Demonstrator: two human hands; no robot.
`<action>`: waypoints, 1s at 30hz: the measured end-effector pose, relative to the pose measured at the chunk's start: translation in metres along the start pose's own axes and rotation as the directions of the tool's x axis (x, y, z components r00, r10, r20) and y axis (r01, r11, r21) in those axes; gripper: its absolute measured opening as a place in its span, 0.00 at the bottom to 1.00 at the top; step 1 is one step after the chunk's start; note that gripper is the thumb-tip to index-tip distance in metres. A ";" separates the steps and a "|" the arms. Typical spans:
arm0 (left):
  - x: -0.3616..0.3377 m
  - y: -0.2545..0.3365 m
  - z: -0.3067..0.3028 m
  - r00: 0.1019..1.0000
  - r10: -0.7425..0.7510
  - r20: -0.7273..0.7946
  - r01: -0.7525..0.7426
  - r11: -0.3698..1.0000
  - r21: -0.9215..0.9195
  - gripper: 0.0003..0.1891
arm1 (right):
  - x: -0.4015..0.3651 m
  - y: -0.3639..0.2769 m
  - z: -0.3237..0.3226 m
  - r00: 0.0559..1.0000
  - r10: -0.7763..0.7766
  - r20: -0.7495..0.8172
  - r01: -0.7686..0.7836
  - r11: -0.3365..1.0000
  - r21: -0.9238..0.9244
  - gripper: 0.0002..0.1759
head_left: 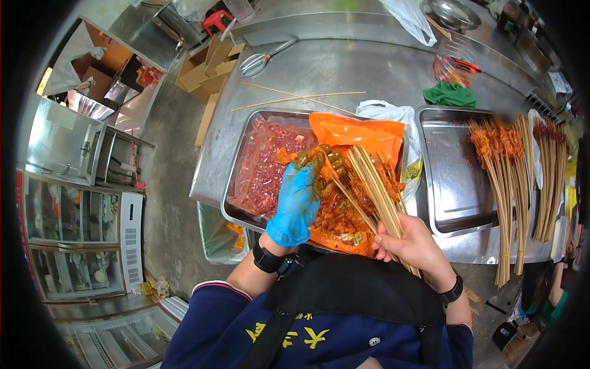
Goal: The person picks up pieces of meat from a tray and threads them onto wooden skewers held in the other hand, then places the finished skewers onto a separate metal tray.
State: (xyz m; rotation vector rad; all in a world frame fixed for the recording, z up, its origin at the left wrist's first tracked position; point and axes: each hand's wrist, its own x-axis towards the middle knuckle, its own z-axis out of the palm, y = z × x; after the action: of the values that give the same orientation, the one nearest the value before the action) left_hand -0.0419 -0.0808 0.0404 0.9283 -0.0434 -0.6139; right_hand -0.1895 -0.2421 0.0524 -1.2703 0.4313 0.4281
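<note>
My left hand (pixel 296 200), in a blue glove smeared with sauce, is closed on a piece of marinated meat (pixel 326 152). Bare, my right hand (pixel 409 241) grips a bundle of bamboo skewers (pixel 376 187). One separate skewer (pixel 353 200) slants from that hand up towards the meat at my gloved fingers; whether its tip is in the meat is hidden. Below both hands, red-orange marinated meat (pixel 338 218) lies in an open orange bag (pixel 362 130). The bag shares a metal tray (pixel 228 200) with pinkish raw meat (pixel 264 157) in clear plastic.
To the right, a second metal tray (pixel 452 184) bears meat skewers (pixel 501 147), their sticks over its front edge. More skewers (pixel 550 178) lie beyond. Scissors (pixel 258 63), loose sticks (pixel 301 97) and a green cloth (pixel 448 93) rest on the steel table (pixel 332 67). A lined bin (pixel 218 237) stands below left.
</note>
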 end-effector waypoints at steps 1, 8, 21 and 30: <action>0.000 -0.001 -0.001 1.000 0.017 0.003 -0.017 1.000 0.003 0.13 | 0.000 0.000 0.000 1.000 0.002 -0.011 -0.002 1.000 -0.010 0.04; -0.007 -0.016 -0.008 0.970 0.237 0.045 -0.241 0.946 0.215 0.14 | 0.000 0.005 0.002 0.998 -0.027 -0.058 0.029 0.999 0.030 0.05; -0.006 -0.022 -0.005 0.956 0.291 0.039 -0.278 0.851 0.445 0.14 | 0.004 0.018 -0.002 0.984 -0.178 -0.015 0.179 0.983 0.030 0.06; 0.000 -0.023 -0.021 1.000 -0.017 -0.001 0.017 0.989 0.147 0.14 | 0.009 0.024 -0.003 0.979 -0.200 0.033 0.199 0.980 0.019 0.06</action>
State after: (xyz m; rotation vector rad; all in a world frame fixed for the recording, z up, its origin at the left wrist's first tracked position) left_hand -0.0462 -0.0753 0.0101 1.0728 -0.0816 -0.6327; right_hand -0.1951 -0.2384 0.0280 -1.2754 0.2736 0.2761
